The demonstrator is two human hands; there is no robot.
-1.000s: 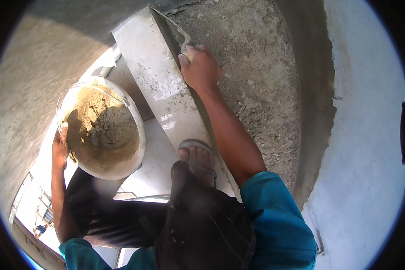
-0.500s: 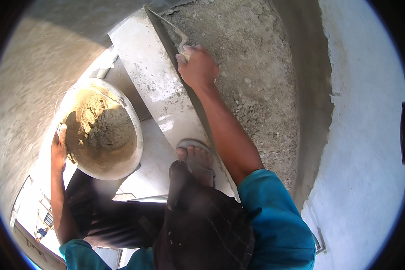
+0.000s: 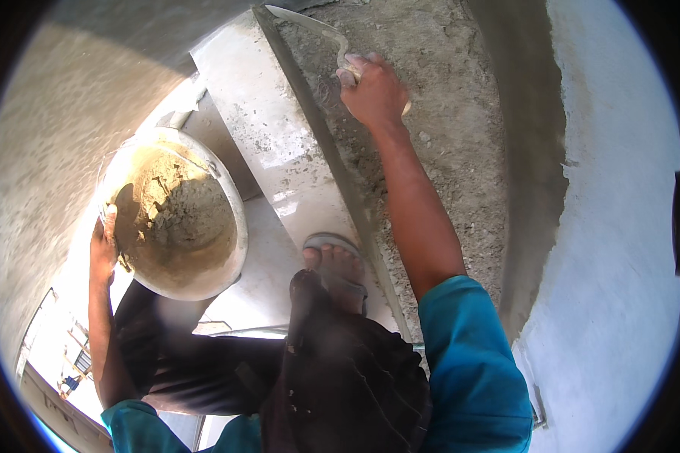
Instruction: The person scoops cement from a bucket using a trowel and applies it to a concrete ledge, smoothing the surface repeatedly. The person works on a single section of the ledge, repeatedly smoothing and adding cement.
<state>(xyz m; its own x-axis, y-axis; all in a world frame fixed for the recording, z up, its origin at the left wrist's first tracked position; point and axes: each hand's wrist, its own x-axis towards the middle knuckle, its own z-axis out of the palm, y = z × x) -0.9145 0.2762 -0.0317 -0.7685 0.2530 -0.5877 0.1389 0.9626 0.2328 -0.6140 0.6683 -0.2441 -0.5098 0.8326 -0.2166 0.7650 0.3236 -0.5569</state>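
My right hand (image 3: 375, 90) is closed around the handle of a pointed trowel (image 3: 310, 24). The trowel's blade reaches up and left, its tip by the far end of a pale, mortar-spotted ledge (image 3: 268, 143). On the left, my left hand (image 3: 103, 245) grips the side of a bucket (image 3: 240, 226), thumb over the rim and the other fingers mostly hidden. Tilted toward me, the bucket holds grey-brown mortar (image 3: 193, 208), partly in sunlight and partly in shadow.
My sandalled foot (image 3: 336, 264) rests on the ledge's near end. Rough, crumbly ground (image 3: 446, 151) lies right of the ledge, bordered by a darker band (image 3: 529, 151) along the white wall (image 3: 619, 226). A plastered wall (image 3: 60, 136) rises on the left.
My right hand has moved right and slightly away with the trowel, off the ledge's edge. More of the blade shows. My left hand keeps its hold on the bucket.
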